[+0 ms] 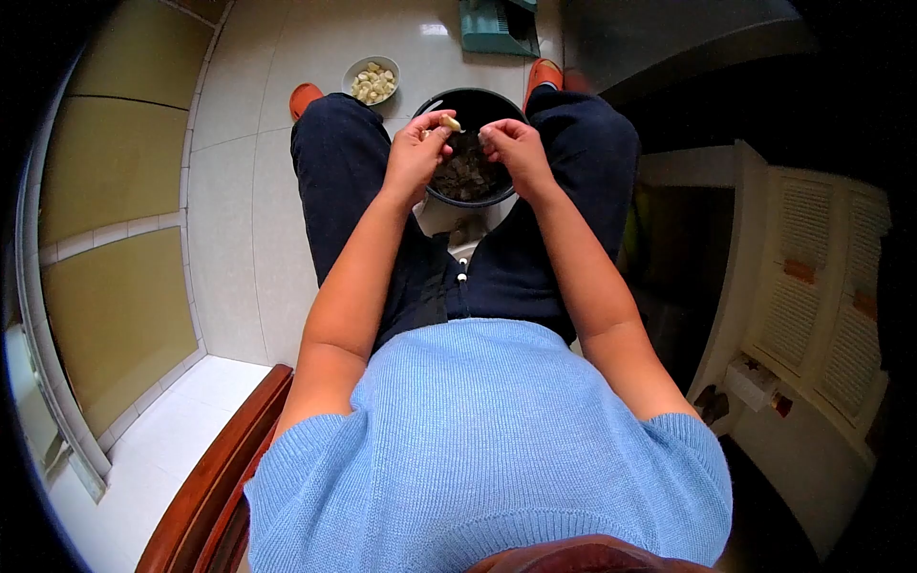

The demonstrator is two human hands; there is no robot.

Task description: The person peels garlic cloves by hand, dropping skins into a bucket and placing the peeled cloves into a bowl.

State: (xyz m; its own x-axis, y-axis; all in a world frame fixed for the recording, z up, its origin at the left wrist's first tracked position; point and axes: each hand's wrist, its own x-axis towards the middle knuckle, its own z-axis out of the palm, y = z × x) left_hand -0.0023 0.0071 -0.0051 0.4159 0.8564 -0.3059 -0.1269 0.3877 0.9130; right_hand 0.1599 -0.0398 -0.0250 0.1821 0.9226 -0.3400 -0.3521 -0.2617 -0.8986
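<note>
Over a round black bucket (465, 199) between my knees, both hands are raised. My left hand (416, 153) pinches a pale garlic clove (451, 123) between thumb and fingertips. Close beside it, my right hand (519, 153) has its fingertips pressed together, with a small whitish bit at them that is too small to name. Dark scraps (468, 172) lie in the bottom of the bucket. A white bowl (348, 76) to the upper left holds several peeled garlic cloves (373, 83).
Pale floor tiles (277, 57) surround the bowl. A teal dustpan (497, 29) stands beyond the bucket. Orange shoes (544, 74) are on my feet. A wooden chair arm (215, 468) is at lower left, and a white cabinet (802, 258) with slatted panels is at right.
</note>
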